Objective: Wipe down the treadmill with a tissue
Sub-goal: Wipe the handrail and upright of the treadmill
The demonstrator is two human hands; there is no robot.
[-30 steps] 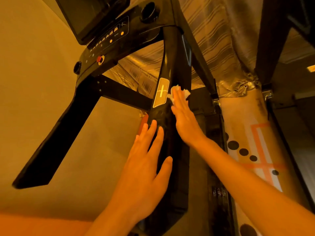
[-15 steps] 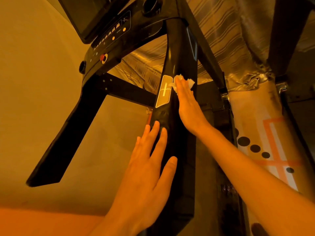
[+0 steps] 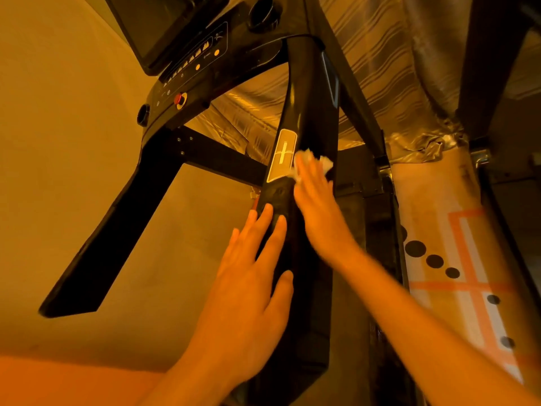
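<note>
So the right hand (image 3: 316,200) presses the tissue (image 3: 325,163) on the treadmill handrail (image 3: 310,112), fingers together. The left hand (image 3: 248,288) rests lower, fingers spread. The cup holder (image 3: 261,13) is too dark inside to tell.

The left hand (image 3: 248,300) and right hand (image 3: 319,209) are bare, with short nails; bare forearms enter from the frame's lower edge.

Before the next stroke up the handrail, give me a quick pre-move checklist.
1. The tissue is pinned under the right hand, flat on the handrail: ok.
2. The left hand braces the handrail lower down, fingers straight: ok.
3. The tissue stays off the plus pad: cannot tell, they meet at the pad's edge.
4. The handrail is bare up to the console: ok.
5. The tissue is still clean: cannot tell.
</note>
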